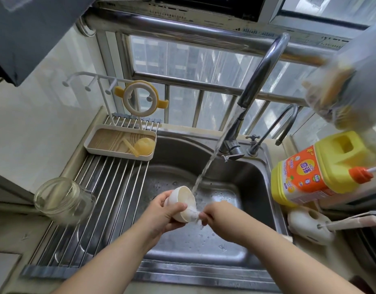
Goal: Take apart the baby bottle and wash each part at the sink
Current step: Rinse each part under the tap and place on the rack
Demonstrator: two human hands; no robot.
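Bottle parts lie scattered around the sink (255, 200): the glass body (62, 200) lies on its side on the drying rack (110, 187), likely to drain, while I see the left hand (161, 215) curled around the cream collar (183, 203), its open side tilted up toward the running water (206, 166) so the inside gets rinsed. The right hand (221, 216) pinches the soft clear teat (194, 215) at the collar's lower edge, apparently working it free. Of writing, the yellow detergent jug (318, 166) carries an orange label too small for me to read.

Glass jar (63, 199) on rack (102, 200) (lying sideways); yellow detergent jug (316, 168).
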